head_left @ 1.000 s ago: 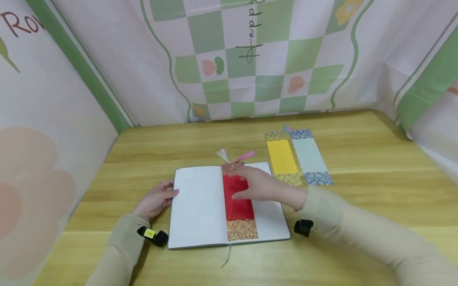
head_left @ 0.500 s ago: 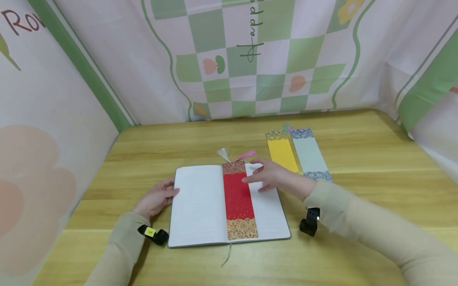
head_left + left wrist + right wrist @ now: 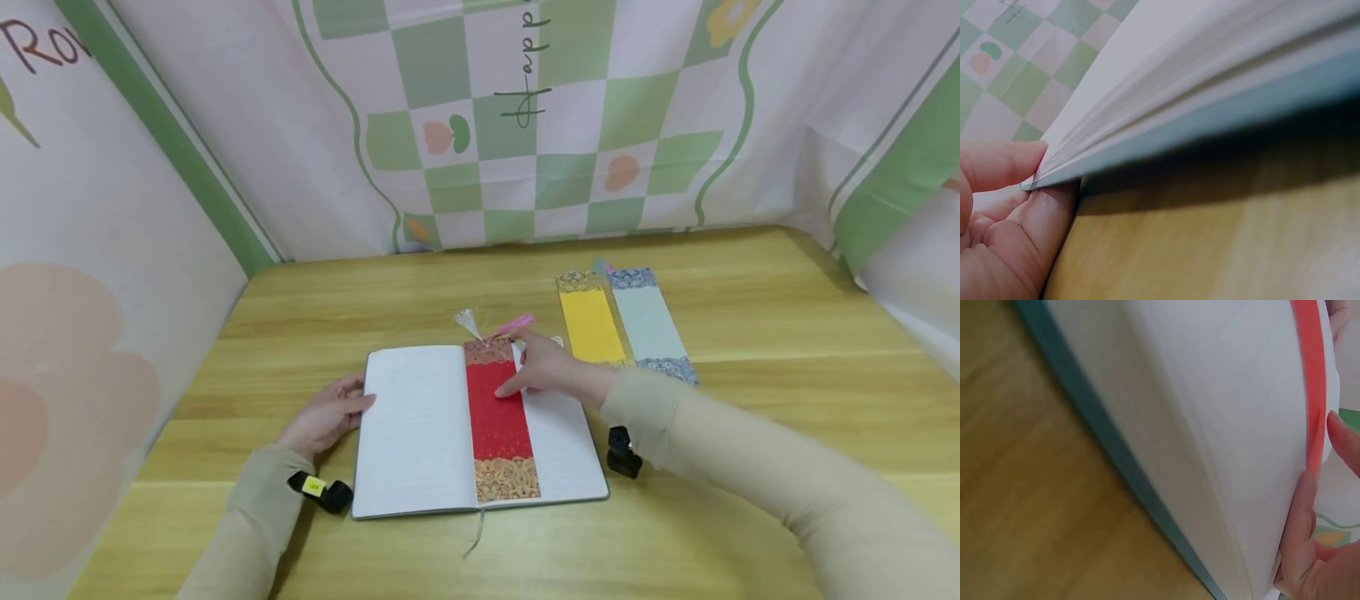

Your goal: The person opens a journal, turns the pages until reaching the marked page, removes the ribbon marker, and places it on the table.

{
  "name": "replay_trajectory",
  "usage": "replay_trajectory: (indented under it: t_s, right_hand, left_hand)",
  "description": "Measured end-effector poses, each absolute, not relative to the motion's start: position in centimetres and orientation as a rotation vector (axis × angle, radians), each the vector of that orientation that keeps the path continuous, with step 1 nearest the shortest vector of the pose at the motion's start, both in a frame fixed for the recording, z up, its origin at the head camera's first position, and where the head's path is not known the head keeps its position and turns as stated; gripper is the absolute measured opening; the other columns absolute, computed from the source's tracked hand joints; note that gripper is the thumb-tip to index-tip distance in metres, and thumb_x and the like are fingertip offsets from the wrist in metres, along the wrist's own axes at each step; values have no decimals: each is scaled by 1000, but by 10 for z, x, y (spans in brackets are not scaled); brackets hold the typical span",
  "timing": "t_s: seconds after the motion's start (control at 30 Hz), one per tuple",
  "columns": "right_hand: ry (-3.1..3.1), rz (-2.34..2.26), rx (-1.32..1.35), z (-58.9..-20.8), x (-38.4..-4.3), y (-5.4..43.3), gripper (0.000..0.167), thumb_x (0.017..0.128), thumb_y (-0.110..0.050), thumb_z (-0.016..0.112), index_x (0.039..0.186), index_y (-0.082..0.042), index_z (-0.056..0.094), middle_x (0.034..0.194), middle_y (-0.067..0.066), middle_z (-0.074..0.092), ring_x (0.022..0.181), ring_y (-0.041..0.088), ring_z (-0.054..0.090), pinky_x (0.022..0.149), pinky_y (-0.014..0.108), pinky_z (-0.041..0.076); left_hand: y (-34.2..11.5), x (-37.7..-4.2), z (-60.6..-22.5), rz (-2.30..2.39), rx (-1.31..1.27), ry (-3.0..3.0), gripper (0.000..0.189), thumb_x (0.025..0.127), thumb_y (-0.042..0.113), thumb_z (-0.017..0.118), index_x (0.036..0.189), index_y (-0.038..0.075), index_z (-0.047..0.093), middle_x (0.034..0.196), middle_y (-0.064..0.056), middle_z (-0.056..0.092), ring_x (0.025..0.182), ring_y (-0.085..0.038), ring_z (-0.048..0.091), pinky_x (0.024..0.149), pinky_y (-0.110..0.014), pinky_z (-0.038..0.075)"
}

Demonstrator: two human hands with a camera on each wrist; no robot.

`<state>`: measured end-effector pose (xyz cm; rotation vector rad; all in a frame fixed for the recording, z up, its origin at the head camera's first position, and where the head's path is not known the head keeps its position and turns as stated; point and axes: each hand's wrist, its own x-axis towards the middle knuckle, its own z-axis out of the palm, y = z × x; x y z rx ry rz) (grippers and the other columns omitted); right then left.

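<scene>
An open notebook (image 3: 416,433) with white pages and a dark teal cover lies on the table. At its left edge the left hand (image 3: 322,419) grips it, thumb (image 3: 1007,164) on the page and fingers (image 3: 1047,219) beneath the cover. Along the gutter, on the right page, lies a red bookmark (image 3: 501,425) with patterned ends and white and pink tassels at its top. The right hand (image 3: 551,367) is over the upper right page. Its thumb (image 3: 1344,434) reaches over the bookmark while its other fingers touch the page by the bookmark's right edge.
A yellow bookmark (image 3: 591,321) and a pale blue bookmark (image 3: 650,325) lie side by side behind the notebook to the right. A thin ribbon (image 3: 475,537) trails from the notebook's lower edge. A patterned curtain (image 3: 510,192) borders the table (image 3: 360,312) at the back.
The right hand first drew off the red bookmark to the right, then came back to its right edge. The left hand, notebook and bookmarks have stayed in place.
</scene>
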<state>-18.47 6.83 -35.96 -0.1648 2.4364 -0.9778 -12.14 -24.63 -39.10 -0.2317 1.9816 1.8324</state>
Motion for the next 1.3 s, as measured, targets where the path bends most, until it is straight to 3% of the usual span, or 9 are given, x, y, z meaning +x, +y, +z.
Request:
replay_trajectory:
  t_s: [0.17, 0.5, 0.7, 0.97, 1.3]
  right_hand:
    - [2490, -922, -173, -361, -185, 64, 95, 69, -27, 85, 144, -6, 31, 117, 19, 56, 88, 24, 56, 64, 28, 50]
    - [2523, -903, -192, -363, -187, 60, 94, 69, -26, 85, 142, -5, 32, 124, 18, 54, 103, 27, 53, 87, 38, 50]
    - [2521, -1025, -253, -364, -184, 60, 87, 66, -19, 87, 135, -13, 34, 122, 16, 53, 105, 28, 53, 87, 40, 49]
    - [2453, -1129, -249, -364, -182, 58, 80, 71, -7, 82, 128, -14, 25, 109, 17, 56, 95, 27, 58, 82, 37, 50]
    - [2307, -1301, -223, -370, -183, 69, 85, 77, 0, 74, 141, -15, 20, 110, 16, 61, 86, 21, 60, 73, 28, 49]
  left_hand:
    - [-248, -123, -391, 1825, -237, 1993, 55, 98, 6, 47, 145, -6, 23, 108, -2, 61, 89, -5, 60, 79, -21, 51]
    - [-247, -123, -390, 1820, -266, 2007, 56, 98, 6, 48, 146, -5, 22, 115, -8, 60, 90, -6, 60, 79, -21, 50]
    - [-246, -123, -389, 1809, -290, 2018, 56, 97, 6, 49, 146, -4, 23, 120, -12, 57, 91, -6, 59, 79, -21, 50]
    - [-246, -122, -389, 1812, -285, 2021, 56, 97, 7, 50, 145, -5, 25, 121, -13, 54, 90, -6, 58, 79, -21, 50]
    - [-247, -120, -391, 1820, -266, 2008, 56, 97, 6, 49, 146, -5, 24, 118, -10, 58, 91, -6, 60, 80, -22, 50]
